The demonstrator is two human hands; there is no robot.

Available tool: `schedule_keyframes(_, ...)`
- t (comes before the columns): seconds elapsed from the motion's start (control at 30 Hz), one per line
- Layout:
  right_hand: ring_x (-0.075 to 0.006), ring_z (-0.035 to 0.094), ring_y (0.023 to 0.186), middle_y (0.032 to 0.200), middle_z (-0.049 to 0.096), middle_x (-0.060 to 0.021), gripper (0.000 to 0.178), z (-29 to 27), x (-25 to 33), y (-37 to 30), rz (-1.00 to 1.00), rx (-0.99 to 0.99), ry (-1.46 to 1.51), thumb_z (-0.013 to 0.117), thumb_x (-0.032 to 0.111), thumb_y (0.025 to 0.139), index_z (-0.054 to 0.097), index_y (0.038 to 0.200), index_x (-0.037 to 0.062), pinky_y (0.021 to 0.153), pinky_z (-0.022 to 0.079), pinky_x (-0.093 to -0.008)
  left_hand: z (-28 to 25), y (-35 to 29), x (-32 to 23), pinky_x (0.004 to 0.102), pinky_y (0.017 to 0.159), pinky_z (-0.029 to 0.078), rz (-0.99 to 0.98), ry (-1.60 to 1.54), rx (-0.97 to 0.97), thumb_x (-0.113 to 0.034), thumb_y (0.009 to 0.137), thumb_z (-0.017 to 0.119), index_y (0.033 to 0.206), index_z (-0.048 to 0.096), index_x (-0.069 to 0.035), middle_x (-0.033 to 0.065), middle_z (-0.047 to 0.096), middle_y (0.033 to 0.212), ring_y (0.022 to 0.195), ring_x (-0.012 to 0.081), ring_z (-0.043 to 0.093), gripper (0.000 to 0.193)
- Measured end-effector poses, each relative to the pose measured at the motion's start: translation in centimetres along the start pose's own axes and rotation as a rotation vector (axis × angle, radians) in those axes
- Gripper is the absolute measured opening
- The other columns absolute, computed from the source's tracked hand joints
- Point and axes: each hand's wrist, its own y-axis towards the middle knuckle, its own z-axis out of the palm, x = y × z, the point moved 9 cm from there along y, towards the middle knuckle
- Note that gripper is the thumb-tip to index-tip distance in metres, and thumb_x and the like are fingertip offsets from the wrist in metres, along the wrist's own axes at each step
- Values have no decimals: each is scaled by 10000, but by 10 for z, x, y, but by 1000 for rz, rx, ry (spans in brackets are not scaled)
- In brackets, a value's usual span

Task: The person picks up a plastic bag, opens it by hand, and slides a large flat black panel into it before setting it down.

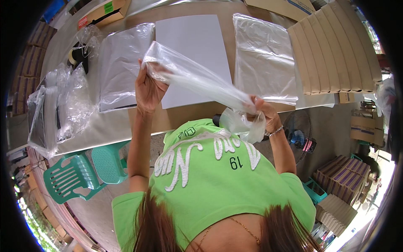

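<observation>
A clear plastic bag (201, 80) is stretched slantwise in front of me, its left end higher. My left hand (151, 87) is closed on the upper left end, with some fingers behind the film. My right hand (264, 112) grips the lower right part, and the loose end hangs below it. Under the bag, a stack of white sheets (193, 35) lies on the table. To its left is a pile wrapped in clear plastic (126, 63). A stack of flat clear bags (264, 59) lies to the right.
Folded brown cardboard pieces (336, 50) stand in a row at the table's right. Crumpled plastic (75, 96) and a tape dispenser (77, 56) are at the left. Green plastic chairs (71, 178) stand below the table's left edge. A fan (299, 136) is on the right.
</observation>
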Motion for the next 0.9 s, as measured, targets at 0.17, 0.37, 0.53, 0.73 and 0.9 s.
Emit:
schedule_keyframes(0.17, -154, 642, 730, 944, 626, -110, 513, -36, 41, -2, -135, 81, 208, 714, 328, 743, 516, 1081, -3, 604, 557, -253, 21, -32, 35, 281, 713, 518, -510, -32, 230, -314, 759, 708, 1398, 196, -35, 97, 546, 1094, 909, 138, 574, 865)
schedule_keyframes(0.37, -52, 537, 609, 846, 632, -40, 337, -40, 50, 6, -57, -40, -115, 747, 235, 731, 583, 958, 48, 532, 473, -172, -48, -63, 4, 196, 697, 461, -298, 845, -573, -101, 711, 727, 1121, 477, -56, 5, 561, 937, 750, 69, 545, 482)
schedule_keyframes(0.53, -34, 504, 591, 714, 574, 27, 206, -73, -1, 34, 28, -363, -693, 750, 125, 711, 593, 835, 71, 497, 410, -185, -82, -104, -28, 170, 593, 368, -86, 1456, -678, -12, 707, 648, 809, 544, -82, -56, 493, 681, 633, 15, 456, 161)
schedule_keyframes(0.73, -76, 491, 582, 651, 537, 7, 154, -58, -5, 23, -506, -750, -1120, 653, 11, 715, 539, 816, 28, 538, 415, -248, -53, -129, -20, 205, 558, 347, 213, 1917, -819, 25, 684, 504, 878, 563, -36, -25, 447, 671, 600, 62, 400, 212)
schedule_keyframes(0.9, -212, 557, 884, 932, 561, -103, 385, -35, -11, 15, -494, -781, -1150, 529, -37, 784, 534, 1159, 49, 757, 460, -314, -28, -124, -8, 308, 808, 401, 180, 2259, -713, 93, 601, 382, 1192, 486, -36, 127, 475, 1008, 918, 201, 472, 614)
